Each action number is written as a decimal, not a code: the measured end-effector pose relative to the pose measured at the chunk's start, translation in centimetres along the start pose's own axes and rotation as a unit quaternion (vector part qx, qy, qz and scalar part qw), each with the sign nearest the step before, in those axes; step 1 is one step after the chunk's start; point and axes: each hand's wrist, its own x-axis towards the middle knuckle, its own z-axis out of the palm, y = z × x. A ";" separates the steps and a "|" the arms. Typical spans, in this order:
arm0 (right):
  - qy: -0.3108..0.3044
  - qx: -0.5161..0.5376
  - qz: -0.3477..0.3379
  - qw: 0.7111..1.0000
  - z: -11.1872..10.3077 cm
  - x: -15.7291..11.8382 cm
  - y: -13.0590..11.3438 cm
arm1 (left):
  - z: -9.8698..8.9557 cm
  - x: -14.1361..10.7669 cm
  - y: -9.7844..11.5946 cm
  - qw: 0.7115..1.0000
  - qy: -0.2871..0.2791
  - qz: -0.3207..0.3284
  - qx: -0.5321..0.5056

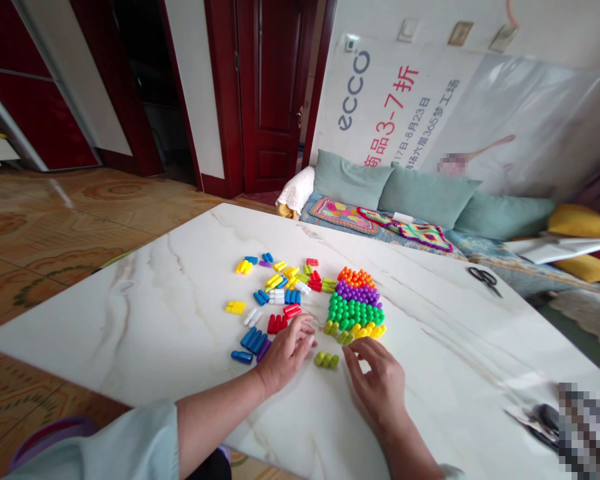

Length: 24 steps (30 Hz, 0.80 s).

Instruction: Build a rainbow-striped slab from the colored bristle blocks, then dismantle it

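Note:
On a white marbled table, my left hand (289, 348) rests beside red pieces (277, 324), its fingers apart and nothing visible in them. The fingers of my right hand (377, 373) curl together near olive pieces (345, 337) at the lower edge of a colored block; what they hold, if anything, is hidden. Between both hands lies a short olive row (326, 360). Orange (356, 277), purple (356, 293), green (355, 312) and yellow (371, 331) rounded pieces sit in bands ahead of my right hand.
Blue (254, 340), yellow (235, 307), white (253, 317) and red pieces are scattered left of the bands. Black scissors (485, 280) lie at the far right; another dark-handled tool (543, 423) is at the near right. A cushioned sofa (345, 181) stands beyond the table.

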 end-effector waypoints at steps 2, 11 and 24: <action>-0.035 0.003 0.010 0.999 0.2 -0.2 0.0 | 0.0 0.0 0.0 1.000 0.003 -0.001 -0.001; -0.054 0.008 0.007 0.998 1.2 0.2 0.3 | 0.1 0.0 -0.2 1.000 0.006 0.002 0.007; -0.121 0.165 -0.028 0.978 0.8 -0.4 -1.1 | -0.1 0.0 0.2 0.999 0.007 0.017 0.028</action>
